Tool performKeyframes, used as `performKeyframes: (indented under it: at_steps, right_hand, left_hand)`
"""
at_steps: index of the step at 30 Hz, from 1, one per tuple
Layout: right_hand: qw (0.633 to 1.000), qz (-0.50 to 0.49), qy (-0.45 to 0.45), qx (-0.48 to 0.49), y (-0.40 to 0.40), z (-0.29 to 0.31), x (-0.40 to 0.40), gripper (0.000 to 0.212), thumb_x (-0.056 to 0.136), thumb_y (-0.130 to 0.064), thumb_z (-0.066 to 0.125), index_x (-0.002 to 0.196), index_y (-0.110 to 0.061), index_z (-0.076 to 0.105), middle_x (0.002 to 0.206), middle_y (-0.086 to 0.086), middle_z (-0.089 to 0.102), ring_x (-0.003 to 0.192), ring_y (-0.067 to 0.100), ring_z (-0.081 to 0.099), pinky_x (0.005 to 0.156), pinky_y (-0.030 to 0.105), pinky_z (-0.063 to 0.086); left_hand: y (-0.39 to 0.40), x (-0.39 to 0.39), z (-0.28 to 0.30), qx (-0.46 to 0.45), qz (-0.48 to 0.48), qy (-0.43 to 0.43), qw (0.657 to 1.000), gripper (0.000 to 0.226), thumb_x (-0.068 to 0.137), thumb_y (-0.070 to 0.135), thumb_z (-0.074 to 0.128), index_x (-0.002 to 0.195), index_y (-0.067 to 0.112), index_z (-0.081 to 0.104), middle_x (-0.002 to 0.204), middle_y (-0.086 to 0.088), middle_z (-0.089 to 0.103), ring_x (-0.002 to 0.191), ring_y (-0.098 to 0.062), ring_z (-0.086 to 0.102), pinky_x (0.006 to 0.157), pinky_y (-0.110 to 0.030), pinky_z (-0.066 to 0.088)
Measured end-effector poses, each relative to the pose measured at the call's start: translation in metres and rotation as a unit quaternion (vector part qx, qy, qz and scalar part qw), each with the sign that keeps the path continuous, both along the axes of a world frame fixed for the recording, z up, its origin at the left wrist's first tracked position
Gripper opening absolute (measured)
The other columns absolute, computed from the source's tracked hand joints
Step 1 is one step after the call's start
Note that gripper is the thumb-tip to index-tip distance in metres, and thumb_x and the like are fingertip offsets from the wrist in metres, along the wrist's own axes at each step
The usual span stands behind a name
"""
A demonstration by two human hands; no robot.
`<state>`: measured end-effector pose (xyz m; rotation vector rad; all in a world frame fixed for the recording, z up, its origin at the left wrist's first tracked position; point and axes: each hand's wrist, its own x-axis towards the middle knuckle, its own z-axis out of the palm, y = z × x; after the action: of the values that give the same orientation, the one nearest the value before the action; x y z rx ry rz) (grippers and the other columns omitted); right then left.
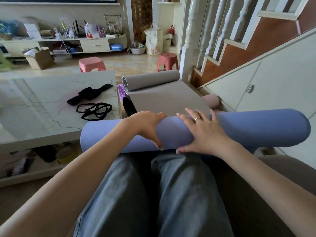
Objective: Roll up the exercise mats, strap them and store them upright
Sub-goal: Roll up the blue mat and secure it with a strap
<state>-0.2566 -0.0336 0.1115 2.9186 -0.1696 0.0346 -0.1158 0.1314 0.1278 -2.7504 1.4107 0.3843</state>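
Beside table point(51, 134), both hands point(147, 124) point(203, 134) clasp rolled mat point(248, 129), fingertips partly hidden.

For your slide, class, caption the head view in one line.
Both hands, left hand and right hand, grip a rolled blue mat on the lap; straps wait on the table.
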Motion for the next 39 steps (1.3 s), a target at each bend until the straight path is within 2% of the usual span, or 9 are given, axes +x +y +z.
performKeyframes:
  at_steps: [3, 7, 13, 20, 23, 26, 33, 36, 39]
  right_hand:
    - [1.0, -0.012, 0.022, -0.017, 0.001, 0.003, -0.001, 0.115, 0.067, -0.072, 0.064, 0.152, -0.027, 0.001, 0.153, 0.013, 0.02, 0.141, 0.033, 0.02, 0.112, 0.061, 0.014]
    - [0.999, 0.024, 0.003, -0.048, 0.002, 0.014, 0.001, 0.107, 0.066, -0.072, 0.065, 0.147, -0.026, 0.014, 0.139, 0.01, 0.041, 0.126, 0.03, 0.041, 0.101, 0.046, 0.034]
    - [0.994, 0.075, -0.017, -0.074, 0.015, 0.034, -0.013, 0.098, 0.065, -0.074, 0.062, 0.142, -0.026, 0.024, 0.131, 0.007, 0.05, 0.12, 0.027, 0.049, 0.093, 0.037, 0.038]
    - [0.995, 0.06, 0.063, 0.042, 0.019, 0.073, -0.053, 0.089, 0.054, -0.085, 0.063, 0.126, -0.041, 0.036, 0.117, -0.008, 0.062, 0.103, 0.016, 0.059, 0.083, 0.036, 0.049]
    - [0.981, 0.042, 0.134, 0.135, 0.013, 0.084, -0.067, 0.084, 0.052, -0.081, 0.069, 0.125, -0.047, 0.042, 0.116, -0.016, 0.059, 0.099, 0.01, 0.056, 0.087, 0.035, 0.049]
    - [0.953, 0.029, 0.206, 0.22, 0.004, 0.076, -0.07, 0.076, 0.056, -0.067, 0.079, 0.123, -0.048, 0.049, 0.117, -0.023, 0.055, 0.107, 0.006, 0.052, 0.094, 0.033, 0.044]
    - [0.914, 0.028, 0.27, 0.302, -0.018, 0.049, -0.044, 0.057, 0.063, -0.058, 0.079, 0.112, -0.05, 0.051, 0.115, -0.026, 0.054, 0.112, 0.003, 0.051, 0.099, 0.031, 0.042]
    - [0.918, 0.029, 0.254, 0.304, -0.022, 0.05, -0.032, 0.075, 0.065, -0.065, 0.076, 0.131, -0.055, 0.041, 0.133, -0.024, 0.045, 0.125, 0.0, 0.042, 0.107, 0.03, 0.034]
    - [0.932, -0.004, 0.205, 0.299, -0.027, 0.053, -0.023, 0.087, 0.055, -0.076, 0.064, 0.135, -0.053, 0.038, 0.136, -0.016, 0.045, 0.124, 0.007, 0.043, 0.105, 0.033, 0.036]
  left_hand:
    - [-0.004, -0.002, 0.004, 0.012, -0.001, 0.006, 1.0, 0.099, 0.047, 0.068, 0.081, 0.129, 0.034, 0.038, 0.11, 0.004, 0.064, 0.091, -0.021, 0.056, 0.08, -0.032, 0.046]
    - [0.0, -0.008, 0.007, 0.026, -0.006, -0.051, 0.998, 0.095, 0.048, 0.074, 0.076, 0.126, 0.035, 0.039, 0.109, 0.004, 0.065, 0.095, -0.023, 0.061, 0.078, -0.034, 0.047]
    - [0.016, -0.026, 0.026, 0.036, -0.026, -0.086, 0.995, 0.095, 0.051, 0.075, 0.074, 0.131, 0.039, 0.038, 0.108, 0.006, 0.064, 0.099, -0.023, 0.06, 0.081, -0.033, 0.045]
    - [0.018, -0.047, 0.058, 0.094, -0.016, 0.146, 0.985, 0.072, 0.054, 0.062, 0.082, 0.116, 0.041, 0.054, 0.107, 0.014, 0.063, 0.1, -0.009, 0.058, 0.087, -0.029, 0.046]
    - [0.015, -0.058, 0.059, 0.143, -0.007, 0.249, 0.958, 0.078, 0.05, 0.063, 0.081, 0.12, 0.036, 0.058, 0.112, 0.01, 0.068, 0.105, -0.016, 0.065, 0.099, -0.04, 0.049]
    - [0.019, -0.071, 0.051, 0.175, 0.032, 0.347, 0.921, 0.069, 0.065, 0.055, 0.076, 0.124, 0.023, 0.058, 0.121, 0.004, 0.066, 0.107, -0.016, 0.065, 0.101, -0.036, 0.047]
    - [0.035, -0.058, 0.026, 0.068, 0.134, 0.41, 0.9, 0.086, 0.051, 0.074, 0.074, 0.125, 0.031, 0.057, 0.117, -0.002, 0.069, 0.105, -0.024, 0.068, 0.104, -0.044, 0.045]
    - [0.042, -0.052, 0.014, 0.034, 0.182, 0.418, 0.889, 0.085, 0.054, 0.069, 0.071, 0.127, 0.027, 0.06, 0.118, -0.004, 0.069, 0.106, -0.024, 0.067, 0.103, -0.038, 0.046]
    - [0.046, -0.044, 0.008, -0.029, 0.23, 0.434, 0.871, 0.064, 0.06, 0.065, 0.069, 0.107, 0.023, 0.073, 0.1, -0.006, 0.074, 0.09, -0.027, 0.07, 0.094, -0.035, 0.05]
